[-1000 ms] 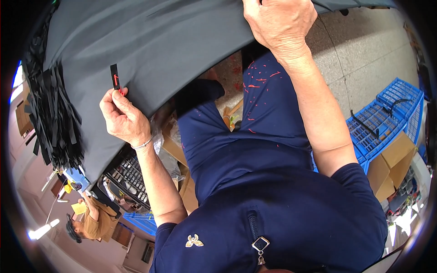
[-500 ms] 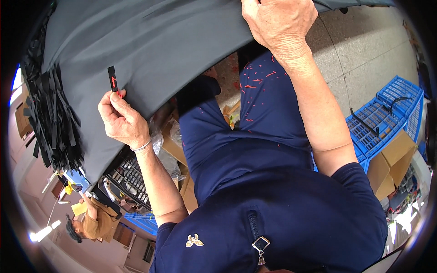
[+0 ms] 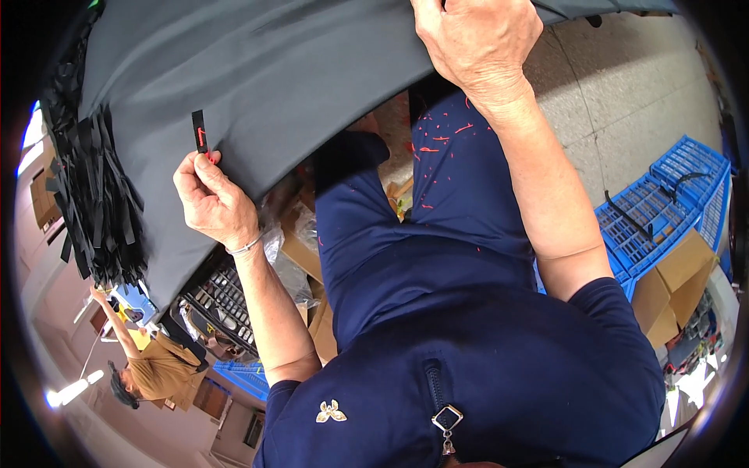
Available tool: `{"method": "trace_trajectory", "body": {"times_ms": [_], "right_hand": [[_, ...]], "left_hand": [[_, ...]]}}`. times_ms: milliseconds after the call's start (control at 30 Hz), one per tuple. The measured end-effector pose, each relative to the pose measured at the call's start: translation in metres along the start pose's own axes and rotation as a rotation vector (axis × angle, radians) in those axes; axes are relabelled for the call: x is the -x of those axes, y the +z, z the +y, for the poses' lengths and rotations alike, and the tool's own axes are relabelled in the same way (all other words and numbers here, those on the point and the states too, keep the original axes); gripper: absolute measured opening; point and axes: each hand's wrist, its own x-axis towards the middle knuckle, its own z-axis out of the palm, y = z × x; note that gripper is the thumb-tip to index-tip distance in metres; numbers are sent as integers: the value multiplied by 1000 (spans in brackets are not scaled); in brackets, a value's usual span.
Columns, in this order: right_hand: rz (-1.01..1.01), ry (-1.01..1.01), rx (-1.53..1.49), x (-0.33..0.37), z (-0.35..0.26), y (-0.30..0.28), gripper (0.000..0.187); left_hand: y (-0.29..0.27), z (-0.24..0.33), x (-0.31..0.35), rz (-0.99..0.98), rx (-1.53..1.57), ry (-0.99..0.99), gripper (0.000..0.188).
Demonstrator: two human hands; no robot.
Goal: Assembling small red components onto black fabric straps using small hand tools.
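Note:
Pinched between the thumb and fingers of my left hand [image 3: 217, 196] is a short black strap [image 3: 199, 131] with red stitching on it. A bit of red shows at my fingertips. The strap stands up from my fingers, over a dark grey cloth [image 3: 257, 70] spread across the work surface. At the top edge of the view my right hand [image 3: 480, 39] is curled into a fist by the cloth's near edge. Its fingertips are hidden, so what they grip cannot be made out.
A thick bunch of black straps [image 3: 105, 203] hangs at the cloth's left edge. Below the cloth are a black crate [image 3: 222, 300] and clear plastic. Blue crates [image 3: 663, 203] and a cardboard box [image 3: 675, 277] stand at the right. Another person [image 3: 160, 366] is at the lower left.
My left hand and the strap have shifted slightly right. My right hand has hardly moved. The other person's arm now reaches up toward the hanging straps.

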Motion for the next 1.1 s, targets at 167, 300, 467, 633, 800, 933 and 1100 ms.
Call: {"method": "trace_trajectory", "body": {"times_ms": [167, 300, 467, 633, 800, 933, 1100], "right_hand": [[19, 15, -48, 1, 1, 0, 20], [60, 19, -159, 0, 2, 2, 20], [86, 1, -121, 1, 4, 0, 16], [68, 8, -105, 1, 5, -1, 15], [136, -24, -205, 2, 4, 4, 15], [174, -16, -333, 18, 3, -2, 16], [-118, 504, -811, 111, -57, -34, 5]], "left_hand": [[-2, 1, -1, -26, -28, -15, 16], [-2, 3, -1, -28, -25, -38, 17], [-3, 2, -2, -39, -25, -24, 18], [-1, 1, -2, -28, 18, -75, 18], [-3, 0, -2, -8, -6, -46, 16], [-5, -2, -4, 21, -80, -44, 14], [-5, -2, -4, 95, -57, 58, 17]]}}
